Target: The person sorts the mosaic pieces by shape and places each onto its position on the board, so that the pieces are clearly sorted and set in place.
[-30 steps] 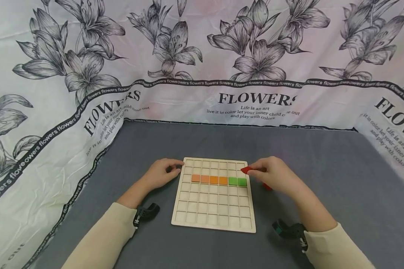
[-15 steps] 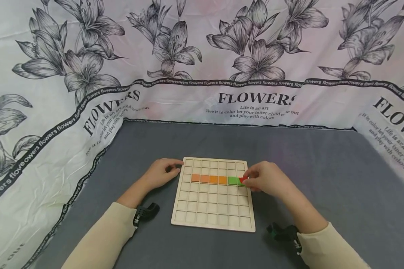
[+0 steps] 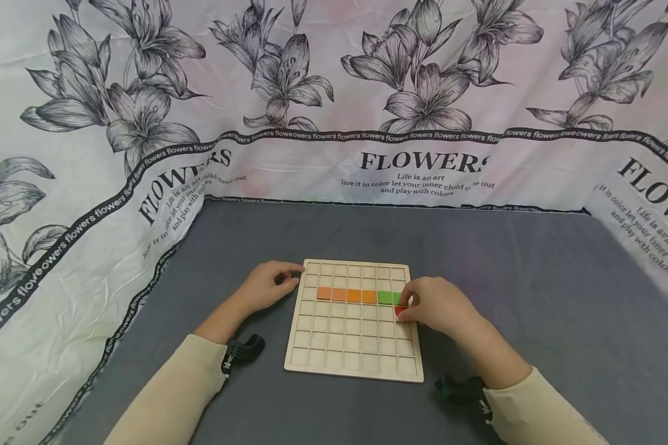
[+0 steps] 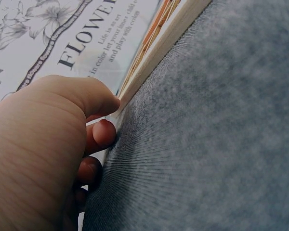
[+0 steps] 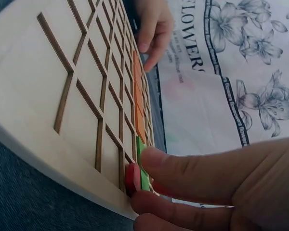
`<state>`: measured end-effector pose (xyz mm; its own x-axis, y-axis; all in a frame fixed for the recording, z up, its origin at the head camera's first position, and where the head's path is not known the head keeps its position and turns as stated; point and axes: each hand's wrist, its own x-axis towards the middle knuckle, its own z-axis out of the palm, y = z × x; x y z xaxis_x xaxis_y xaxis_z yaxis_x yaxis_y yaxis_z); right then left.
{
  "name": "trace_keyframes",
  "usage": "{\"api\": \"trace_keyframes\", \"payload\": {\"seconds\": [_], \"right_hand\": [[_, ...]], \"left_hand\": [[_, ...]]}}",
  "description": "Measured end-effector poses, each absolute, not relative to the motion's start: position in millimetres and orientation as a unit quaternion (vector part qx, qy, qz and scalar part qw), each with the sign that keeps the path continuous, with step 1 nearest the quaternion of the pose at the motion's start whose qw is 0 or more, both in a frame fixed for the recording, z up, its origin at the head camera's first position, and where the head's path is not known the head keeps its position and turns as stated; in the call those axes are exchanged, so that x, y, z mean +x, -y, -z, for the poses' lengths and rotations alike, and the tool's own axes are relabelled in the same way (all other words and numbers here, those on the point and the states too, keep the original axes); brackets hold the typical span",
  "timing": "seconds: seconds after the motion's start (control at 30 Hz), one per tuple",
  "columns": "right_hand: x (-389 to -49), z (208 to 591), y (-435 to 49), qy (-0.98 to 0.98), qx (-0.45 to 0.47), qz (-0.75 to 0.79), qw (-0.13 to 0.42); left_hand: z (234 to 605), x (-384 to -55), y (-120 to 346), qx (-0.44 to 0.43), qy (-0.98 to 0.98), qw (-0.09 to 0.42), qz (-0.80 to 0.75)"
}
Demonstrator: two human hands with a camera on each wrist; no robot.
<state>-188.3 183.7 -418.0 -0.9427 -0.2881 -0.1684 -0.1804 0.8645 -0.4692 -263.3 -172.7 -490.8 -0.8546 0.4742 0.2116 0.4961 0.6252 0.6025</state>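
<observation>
A wooden grid board (image 3: 352,374) lies on the grey cloth. One row across it bears two peach tiles (image 3: 324,293), two orange tiles (image 3: 362,296) and two green tiles (image 3: 386,298). My right hand (image 3: 436,304) pinches a red tile (image 3: 400,310) between thumb and fingers at the right-hand column, just below the last green tile, which the fingers partly cover. In the right wrist view the red tile (image 5: 133,179) stands tilted against the grid, and another bit of red shows under the thumb. My left hand (image 3: 265,287), fingers relaxed, touches the board's upper left corner.
Grey cloth (image 3: 245,235) covers the table around the board. White flower-printed fabric (image 3: 312,167) rises behind and along both sides. A black strap device sits on each wrist, the left one (image 3: 246,349) close over the cloth.
My right hand has brought the red tile from beside the board's upper right edge, past the green tiles, down to the row below them. The left hand has stayed at the corner.
</observation>
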Motion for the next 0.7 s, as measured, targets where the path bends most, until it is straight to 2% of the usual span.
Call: {"api": "trace_keyframes", "payload": {"seconds": [0.47,0.7], "right_hand": [[-197,423,-192,-0.955,-0.169,0.214,0.118],[-204,403,-221,-0.957,-0.160,0.224,0.094]], "left_hand": [[490,-262,172,-0.262,0.905,0.017,0.335],[490,-263,169,-0.257,0.907,0.009,0.333]]}}
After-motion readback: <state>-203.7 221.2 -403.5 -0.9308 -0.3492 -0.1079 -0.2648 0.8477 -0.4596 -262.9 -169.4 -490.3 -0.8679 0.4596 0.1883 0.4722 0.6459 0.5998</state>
